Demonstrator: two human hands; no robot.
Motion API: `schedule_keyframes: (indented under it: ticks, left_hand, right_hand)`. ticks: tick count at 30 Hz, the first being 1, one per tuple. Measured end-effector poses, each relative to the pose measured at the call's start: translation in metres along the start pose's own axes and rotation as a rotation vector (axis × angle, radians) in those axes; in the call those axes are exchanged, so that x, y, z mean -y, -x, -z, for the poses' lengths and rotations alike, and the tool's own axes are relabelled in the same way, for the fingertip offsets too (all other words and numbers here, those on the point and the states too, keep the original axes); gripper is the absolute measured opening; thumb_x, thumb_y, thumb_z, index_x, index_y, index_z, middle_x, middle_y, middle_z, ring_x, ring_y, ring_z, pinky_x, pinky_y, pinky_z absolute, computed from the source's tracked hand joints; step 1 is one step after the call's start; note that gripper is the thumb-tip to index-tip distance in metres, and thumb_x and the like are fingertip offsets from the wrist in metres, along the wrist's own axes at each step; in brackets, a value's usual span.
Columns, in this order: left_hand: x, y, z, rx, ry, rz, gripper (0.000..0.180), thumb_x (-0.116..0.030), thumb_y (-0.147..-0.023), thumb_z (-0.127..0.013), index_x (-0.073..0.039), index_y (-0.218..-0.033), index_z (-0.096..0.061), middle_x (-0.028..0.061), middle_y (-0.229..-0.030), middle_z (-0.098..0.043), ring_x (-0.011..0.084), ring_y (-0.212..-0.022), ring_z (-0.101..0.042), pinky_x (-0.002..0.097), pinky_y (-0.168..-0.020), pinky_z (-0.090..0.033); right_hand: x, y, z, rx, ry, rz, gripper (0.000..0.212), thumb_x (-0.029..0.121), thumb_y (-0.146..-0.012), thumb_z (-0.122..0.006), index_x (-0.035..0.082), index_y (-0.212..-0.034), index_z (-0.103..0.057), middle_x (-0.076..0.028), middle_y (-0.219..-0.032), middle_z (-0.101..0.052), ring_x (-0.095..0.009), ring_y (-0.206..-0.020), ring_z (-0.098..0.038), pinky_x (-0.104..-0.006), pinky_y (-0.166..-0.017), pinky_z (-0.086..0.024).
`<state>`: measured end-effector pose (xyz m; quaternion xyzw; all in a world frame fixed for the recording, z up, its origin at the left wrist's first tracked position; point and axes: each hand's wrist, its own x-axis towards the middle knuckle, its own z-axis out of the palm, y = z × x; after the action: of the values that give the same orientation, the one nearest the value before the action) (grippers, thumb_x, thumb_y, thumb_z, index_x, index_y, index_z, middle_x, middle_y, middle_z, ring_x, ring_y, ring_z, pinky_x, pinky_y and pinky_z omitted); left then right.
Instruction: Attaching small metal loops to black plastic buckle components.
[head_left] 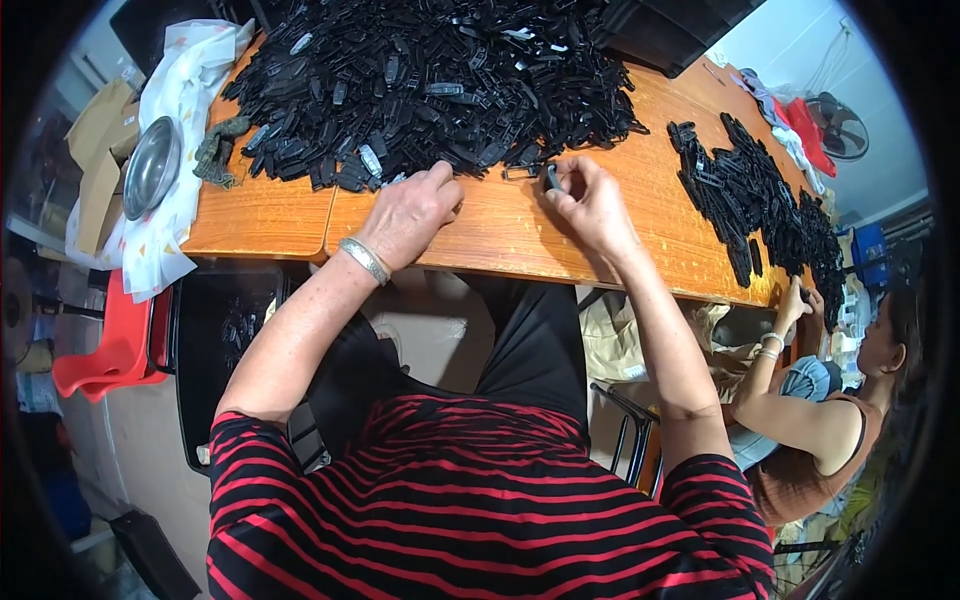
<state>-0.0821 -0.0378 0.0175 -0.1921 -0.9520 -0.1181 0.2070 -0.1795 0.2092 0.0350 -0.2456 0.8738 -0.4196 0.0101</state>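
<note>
A big heap of small black plastic pieces (pixel 430 85), buckle-like in shape, covers the far part of the wooden table (pixel 480 240). At its near edge, my left hand (pixel 412 212) rests with the fingers curled inward; whatever lies in them is hidden behind the knuckles. My right hand (pixel 597 208) is a little apart from the heap, closed in a pinch. Between its thumb and fingers is a small curved black plastic piece (pixel 551 178). Another open-framed black piece (pixel 520 172) lies on the wood just left of that hand.
Several rows of black pieces (pixel 745 190) lie at the right, where a co-worker (pixel 815 420) sits with both hands at the table. A dark crate (pixel 670 30) stands at the back. On the left are a metal bowl (pixel 153 168) and a black bin (pixel 215 370) below.
</note>
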Motion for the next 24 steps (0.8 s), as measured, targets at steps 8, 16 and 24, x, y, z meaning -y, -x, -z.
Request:
schedule_keyframes:
  ticks: [8, 16, 24]
  left_hand:
    - [-0.009, 0.008, -0.014, 0.031, 0.142, 0.093, 0.03, -0.013, -0.08, -0.069, -0.007, -0.103, -0.052, 0.0114, -0.094, -0.056, 0.032, -0.079, -0.062, 0.0404, -0.065, -0.05]
    - [-0.004, 0.015, -0.016, -0.002, 0.302, 0.174, 0.025, -0.006, -0.077, -0.07, -0.004, -0.1, -0.059, 0.0134, -0.093, -0.055, 0.036, -0.087, -0.059, 0.0421, -0.071, -0.049]
    - [-0.004, 0.013, -0.012, -0.018, 0.519, 0.342, 0.033, -0.011, -0.072, -0.078, -0.001, -0.093, -0.055, 0.0146, -0.084, -0.06, 0.0304, -0.078, -0.061, 0.0353, -0.073, -0.05]
  right_hand:
    - [-0.012, -0.002, 0.007, -0.039, 0.202, 0.082, 0.023, 0.013, -0.084, -0.063, 0.003, -0.104, -0.067, -0.02, -0.091, -0.067, -0.039, -0.086, -0.064, -0.0437, -0.078, -0.051]
    - [-0.007, -0.01, 0.011, 0.132, 0.312, 0.081, 0.022, 0.017, -0.084, -0.069, 0.002, -0.101, -0.066, -0.02, -0.086, -0.067, -0.036, -0.081, -0.066, -0.0405, -0.072, -0.051]
    - [0.0, 0.001, 0.022, 0.245, 0.271, 0.099, 0.013, 0.011, -0.086, -0.068, -0.001, -0.091, -0.065, -0.01, -0.075, -0.065, -0.017, -0.067, -0.061, -0.0314, -0.064, -0.049]
